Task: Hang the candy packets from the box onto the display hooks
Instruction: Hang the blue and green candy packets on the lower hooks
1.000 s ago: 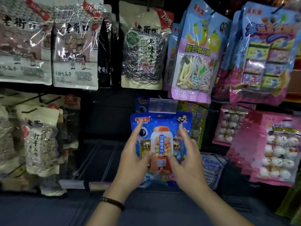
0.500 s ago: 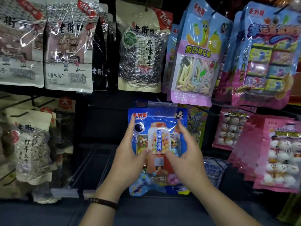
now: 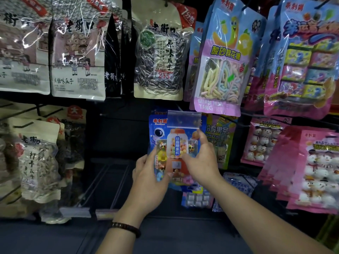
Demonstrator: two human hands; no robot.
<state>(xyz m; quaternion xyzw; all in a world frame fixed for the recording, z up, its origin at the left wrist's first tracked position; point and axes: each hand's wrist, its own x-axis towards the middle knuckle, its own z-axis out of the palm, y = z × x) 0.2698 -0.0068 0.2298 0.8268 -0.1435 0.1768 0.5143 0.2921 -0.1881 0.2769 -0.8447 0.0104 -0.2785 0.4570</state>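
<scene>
The left grip, a bare hand, is pinching the blue candy packet at its left edge, with the thumb lying across the lower front and the fingers closing on the edge. The right grip is pinching the same packet at its right edge. Its thumb is pressing on the front and its index finger is pointing up the side toward 12 o'clock. A dark beaded bracelet is sitting on the left wrist, at 7 o'clock of the packet.

The packet is being held upright just below frame centre, facing the camera. It is showing a red gumball machine print and coloured sweets behind a window. Its top edge is sitting behind a clear tag flap at 12 o'clock. Whether the packet is resting on a hook cannot be told.

At 5 o'clock, just beyond the right grip, a smaller blue packet is hanging lower on the rack. At 8 o'clock wire rails are running back into the dark shelf. At 3 o'clock pink snowman packets are hanging in overlapping rows. At 9 o'clock beige seed bags are hanging.

Farther up, a sunflower seed bag is hanging at 12 o'clock, a pastel cotton candy packet at 1 o'clock and a block candy packet at 2 o'clock. At 10 o'clock illustrated seed bags are hanging side by side.
</scene>
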